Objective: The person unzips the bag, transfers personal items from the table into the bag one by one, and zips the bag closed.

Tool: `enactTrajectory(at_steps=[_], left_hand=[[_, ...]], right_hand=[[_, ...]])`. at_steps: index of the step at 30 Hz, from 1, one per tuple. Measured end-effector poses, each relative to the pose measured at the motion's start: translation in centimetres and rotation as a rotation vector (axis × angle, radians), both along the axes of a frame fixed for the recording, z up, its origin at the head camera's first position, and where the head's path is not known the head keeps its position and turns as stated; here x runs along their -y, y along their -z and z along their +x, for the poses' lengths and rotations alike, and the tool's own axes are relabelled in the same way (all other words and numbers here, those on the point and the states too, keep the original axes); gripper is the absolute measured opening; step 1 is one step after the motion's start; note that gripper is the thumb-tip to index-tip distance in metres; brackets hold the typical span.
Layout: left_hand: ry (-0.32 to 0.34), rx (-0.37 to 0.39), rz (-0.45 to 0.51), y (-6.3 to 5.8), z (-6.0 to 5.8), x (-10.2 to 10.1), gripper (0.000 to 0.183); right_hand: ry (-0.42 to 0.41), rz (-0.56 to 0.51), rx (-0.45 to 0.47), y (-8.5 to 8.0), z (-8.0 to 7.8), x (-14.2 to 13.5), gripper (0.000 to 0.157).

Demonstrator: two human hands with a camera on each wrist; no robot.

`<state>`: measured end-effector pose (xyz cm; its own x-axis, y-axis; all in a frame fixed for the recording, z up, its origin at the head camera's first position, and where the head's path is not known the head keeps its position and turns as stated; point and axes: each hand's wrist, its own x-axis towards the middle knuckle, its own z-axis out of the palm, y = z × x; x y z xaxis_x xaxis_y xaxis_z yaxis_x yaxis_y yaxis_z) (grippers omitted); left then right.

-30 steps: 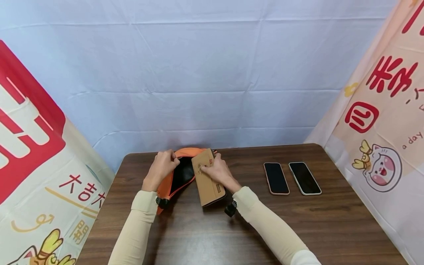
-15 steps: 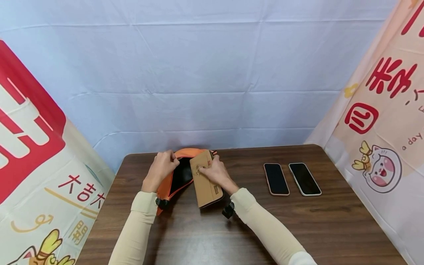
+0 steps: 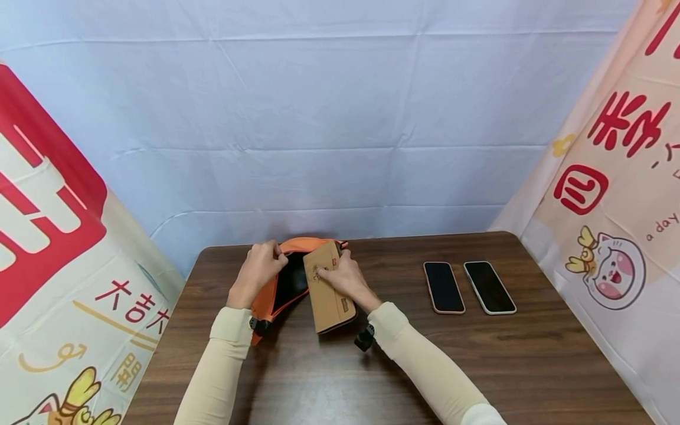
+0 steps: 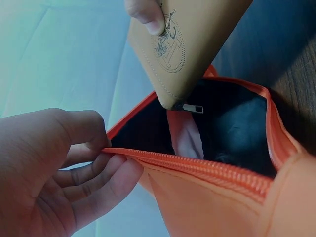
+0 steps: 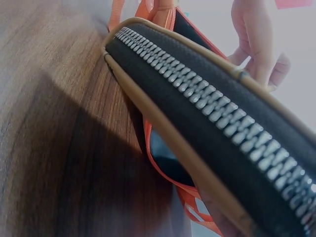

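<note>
My left hand (image 3: 258, 270) pinches the zippered edge of an orange bag (image 4: 197, 202), which lies with its mouth spread and its black lining showing. In my right hand (image 3: 347, 277) is a tan zip wallet (image 3: 328, 298), held with the thumb on its printed face. One corner of the wallet (image 4: 192, 44) is over the bag's mouth in the left wrist view, close to a metal zipper pull (image 4: 192, 108). The wallet's toothed zipper (image 5: 197, 98) runs across the right wrist view and appears closed. My right fingers behind the wallet are mostly hidden.
Two phones lie face up to the right on the brown wooden table (image 3: 425, 366): one with a pinkish case (image 3: 444, 287), one with a white edge (image 3: 489, 287). A pale cloth (image 3: 319, 118) hangs behind the table, with printed cloths at both sides.
My right hand has shifted slightly left with the wallet, bringing it a little farther over the bag's mouth. The left hand keeps its place on the bag's edge.
</note>
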<state>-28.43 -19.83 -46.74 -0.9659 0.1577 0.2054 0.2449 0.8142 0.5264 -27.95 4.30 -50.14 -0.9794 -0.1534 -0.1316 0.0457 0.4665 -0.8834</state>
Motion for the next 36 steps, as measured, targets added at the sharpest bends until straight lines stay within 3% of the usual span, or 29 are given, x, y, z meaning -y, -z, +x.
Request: enactTrajectory(at_steps=[18, 36], left_hand=[[-0.003, -0.003, 0.006, -0.09, 0.05, -0.2, 0.012], [0.006, 0.002, 0.012, -0.15, 0.0, -0.16, 0.01]], right_hand=[[-0.029, -0.045, 0.054, 0.41, 0.14, 0.19, 0.109], [-0.024, -0.052, 0.059, 0.57, -0.08, 0.56, 0.098]])
